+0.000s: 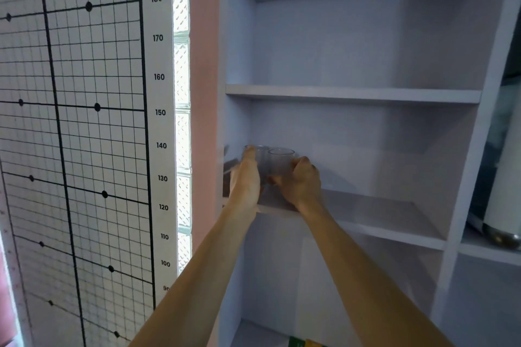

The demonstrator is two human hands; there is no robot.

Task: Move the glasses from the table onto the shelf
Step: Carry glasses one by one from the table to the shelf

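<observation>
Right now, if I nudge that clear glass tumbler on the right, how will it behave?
The clear glass tumbler looks rigid, breakable and smooth, so probably slippery. Short, wide and upright on the white shelf, it should slide, not tip.

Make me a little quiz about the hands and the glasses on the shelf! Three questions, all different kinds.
1. True or false: the two glasses stand on the top shelf board.
2. Which hand is wrapped around the right glass? A) left B) right
3. Fill in: the left hand is at the ____ glass, close to the shelf's left wall.

Key
1. False: they are on the lower shelf board, under the top shelf board.
2. B
3. left
</observation>
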